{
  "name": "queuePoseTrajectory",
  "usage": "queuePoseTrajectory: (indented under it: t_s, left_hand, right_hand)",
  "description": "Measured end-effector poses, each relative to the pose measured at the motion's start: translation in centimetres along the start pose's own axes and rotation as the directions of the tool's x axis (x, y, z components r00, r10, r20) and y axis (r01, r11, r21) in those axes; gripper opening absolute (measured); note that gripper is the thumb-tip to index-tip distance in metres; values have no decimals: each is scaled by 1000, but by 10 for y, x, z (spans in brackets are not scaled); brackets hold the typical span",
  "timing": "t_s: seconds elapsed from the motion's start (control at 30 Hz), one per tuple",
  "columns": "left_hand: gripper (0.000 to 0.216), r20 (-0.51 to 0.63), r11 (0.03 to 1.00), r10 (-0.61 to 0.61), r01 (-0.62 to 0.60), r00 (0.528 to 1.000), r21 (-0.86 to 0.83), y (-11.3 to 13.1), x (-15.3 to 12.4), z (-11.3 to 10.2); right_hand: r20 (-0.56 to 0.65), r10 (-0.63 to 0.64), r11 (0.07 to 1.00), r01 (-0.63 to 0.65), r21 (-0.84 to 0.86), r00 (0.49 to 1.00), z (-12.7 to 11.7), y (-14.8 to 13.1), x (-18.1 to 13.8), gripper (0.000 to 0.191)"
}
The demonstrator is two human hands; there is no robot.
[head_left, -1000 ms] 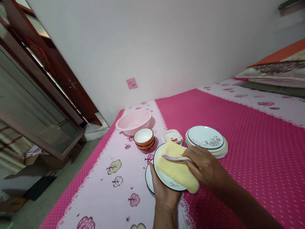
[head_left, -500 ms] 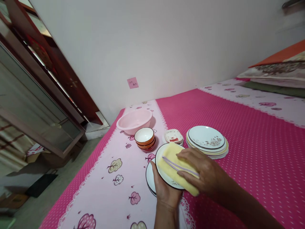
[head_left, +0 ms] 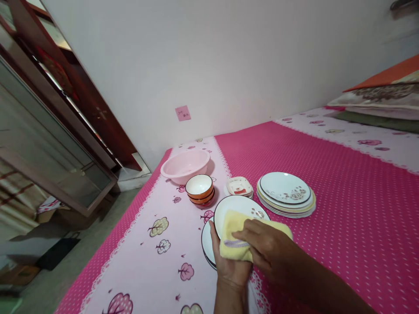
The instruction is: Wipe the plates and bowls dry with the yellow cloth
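Note:
My left hand (head_left: pixel 231 268) grips the near rim of a white plate with a dark edge (head_left: pixel 240 207), holding it tilted above another plate (head_left: pixel 207 246) that lies on the cloth. My right hand (head_left: pixel 266 249) presses a folded yellow cloth (head_left: pixel 234 233) with a purple stripe against the near part of the held plate, fingers closed over it. The far half of that plate shows bare, with a small floral print.
A stack of plates (head_left: pixel 286 196) sits to the right, a small square dish (head_left: pixel 239 186) behind, stacked orange bowls (head_left: pixel 199 189) and a pink basin (head_left: pixel 185 165) to the left. All rest on a pink covered surface (head_left: pixel 343 209). Folded bedding (head_left: pixel 379 102) lies far right.
The yellow cloth and my right hand slid from the plate's centre toward its near edge, uncovering the far half of the plate. My left hand kept its hold.

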State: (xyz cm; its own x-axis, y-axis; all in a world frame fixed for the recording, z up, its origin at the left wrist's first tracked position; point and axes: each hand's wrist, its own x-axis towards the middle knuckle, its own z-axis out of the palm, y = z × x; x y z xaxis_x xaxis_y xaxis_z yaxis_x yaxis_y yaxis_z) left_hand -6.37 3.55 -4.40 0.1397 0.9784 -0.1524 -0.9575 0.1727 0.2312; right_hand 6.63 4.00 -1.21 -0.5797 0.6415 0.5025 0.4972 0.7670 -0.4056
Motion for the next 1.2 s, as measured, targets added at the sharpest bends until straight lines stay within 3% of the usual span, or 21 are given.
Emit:
queuePoseTrajectory:
  t_s: [0.1,0.23,0.37,0.63,0.77,0.93,1.07,1.2]
  left_hand:
    - [54,5,1000,22,-22,1000,16,-2,-1,-4]
    - [51,19,998,45,-46,999,47,-9,1,-7]
    - [54,20,999,-3,2,1000,40,-17,2,-5]
    - [64,14,996,-69,69,997,49,-17,1,1]
    - [64,1,1000,-20,20,1000,22,-8,3,1]
    - [59,-23,998,68,-68,997,10,4,5,0]
    - [63,-53,995,104,-104,993,-2,7,5,-1]
    - [65,-76,999,44,-44,996,1,3,3,-3]
  right_hand:
    - [-27,-30,999,30,17,999,11,-6,-1,44]
    - [-189,-43,995,25,-100,981,32,1,2,50]
    - [-291,-29,975,-37,-218,956,27,13,6,47]
    - [-228,113,908,-194,-372,967,-2,40,2,43]
    - [-106,185,884,-212,-416,977,-2,46,-5,39]
    - [-57,134,936,-145,-320,989,0,40,-21,32]
    - [-71,42,988,-52,-147,997,-2,21,-25,40]
    - [-10,59,998,-59,5,998,-3,-5,-11,47]
